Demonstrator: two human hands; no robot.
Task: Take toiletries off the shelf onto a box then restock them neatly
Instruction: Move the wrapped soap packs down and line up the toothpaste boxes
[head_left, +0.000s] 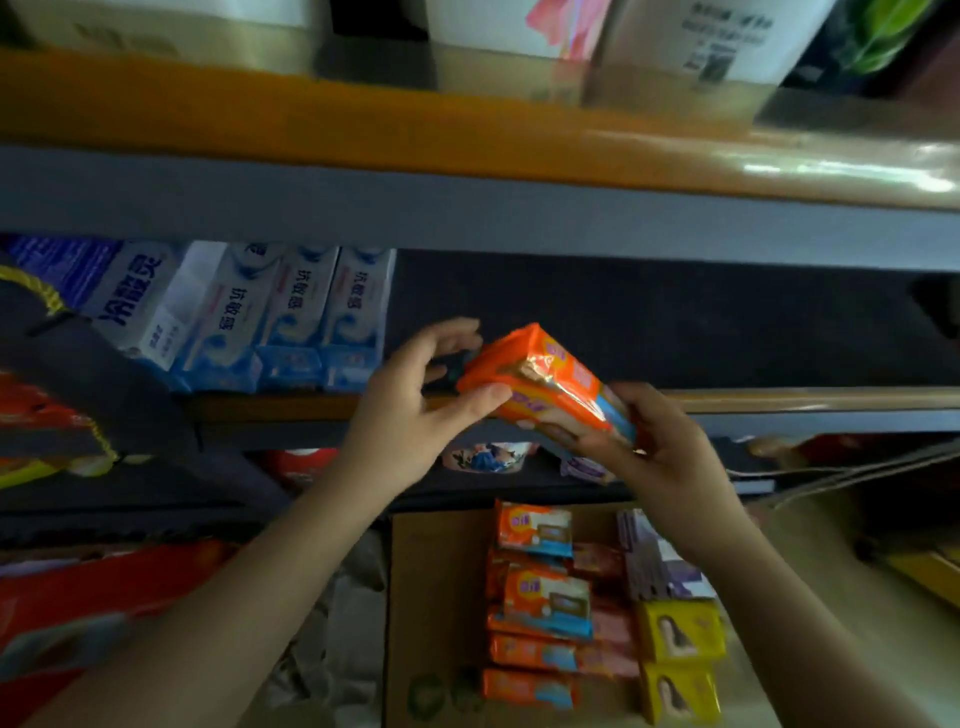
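Hands meet on an orange soap pack (550, 387), held tilted in the air just in front of the middle shelf (779, 400), with its far end raised toward the dark gap above the shelf board. The left hand (410, 410) touches the pack's near left end with its thumb, while its fingers are spread and loosely bent above the pack's far corner, so it steadies more than it grips. The right hand (660, 457) is curled around the pack's lower right end from underneath and carries it. On the shelf, well to the left of the pack, stand several blue-and-white toothpaste boxes (291, 322) upright in a row. Below the shelf and nearer the person lies a cardboard box (436, 597) serving as a surface, and on it rest more orange soap packs (540, 603), some pink packs (605, 629), two yellow packs (680, 660) and what look like purple-and-white packs (654, 561), though motion blur makes these hard to read. Left of the box, low in the view, sits a red package (104, 587).
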